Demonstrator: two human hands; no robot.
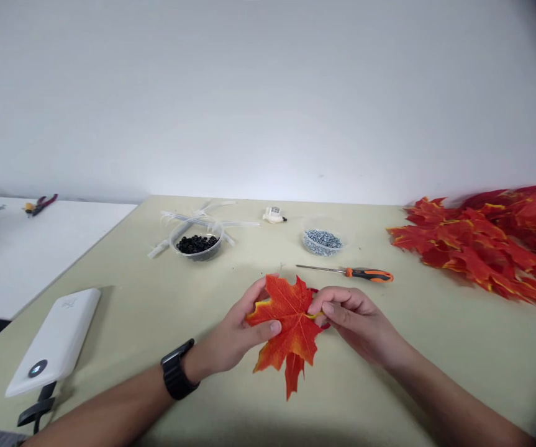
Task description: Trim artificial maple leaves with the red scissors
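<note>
A red-orange maple leaf (290, 316) with yellow edges is held up over the table's near middle. My left hand (244, 329) grips its left side, thumb on the front face and fingers behind. At the leaf's right, my right hand (349, 316) pinches its yellow stem between thumb and fingers. Part of a red loop shows behind the right fingertips. Another red leaf piece (292, 375) hangs below the first. What lies behind the leaf is hidden.
Behind the hands are an orange-black screwdriver (367, 274), bowls of black pieces (197, 244) and silvery pieces (323, 241), plastic strips (244, 223) and a small white device (274, 215). Red leaves (482, 242) pile at right; a white power bank (58, 341) lies left, pliers (41, 205) farther back.
</note>
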